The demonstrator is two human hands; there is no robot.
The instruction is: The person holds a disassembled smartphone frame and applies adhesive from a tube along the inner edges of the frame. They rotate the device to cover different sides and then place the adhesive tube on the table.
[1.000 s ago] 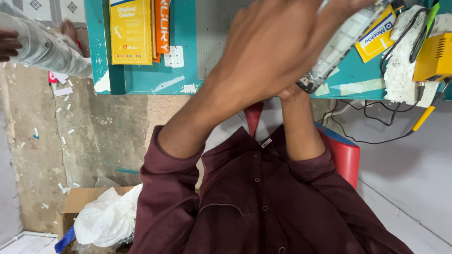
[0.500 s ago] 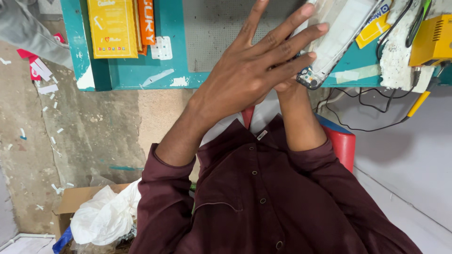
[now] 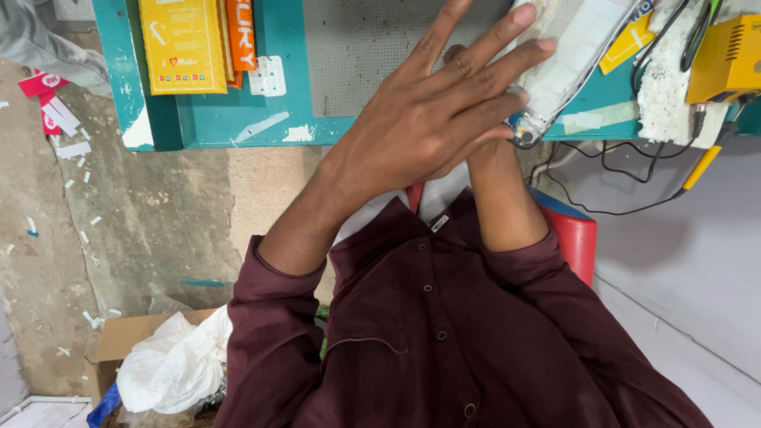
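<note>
- Bare concrete floor (image 3: pixel 143 206), stained and dotted with paper scraps, fills the left side below you; a pale floor strip runs along the right.
- Your maroon shirt (image 3: pixel 444 341) takes up the lower middle, both sleeves pushed up the forearms.
- A teal bench (image 3: pixel 238 119) crosses the top, with a grey mat (image 3: pixel 365 47) on it.
- Your left hand (image 3: pixel 432 111) lies flat, fingers spread and straight, gripping nothing; it covers your right hand and rests over the mat's right edge.
- Your right hand (image 3: pixel 476 154) is almost wholly hidden under the left; only the wrist shows, so you cannot tell how it grips.
- A phone (image 3: pixel 571 55) in a clear wrap lies tilted on the bench, just beside your left fingertips, its lower end touching the hand's edge. Whether the hidden hand holds it cannot be told.
- A red stool (image 3: pixel 575 238) stands behind your right elbow.
- A cardboard box (image 3: pixel 119 341) with a white bag (image 3: pixel 174 364) sits at lower left.
- A yellow packet (image 3: pixel 182 43) and an orange packet (image 3: pixel 242 32) lie side by side on the bench's left part.
- A yellow device (image 3: pixel 725 59) sits at the right, black cables (image 3: pixel 610 182) hanging below it.
- Another person's grey sleeve (image 3: pixel 40 43) shows at the top left corner.
</note>
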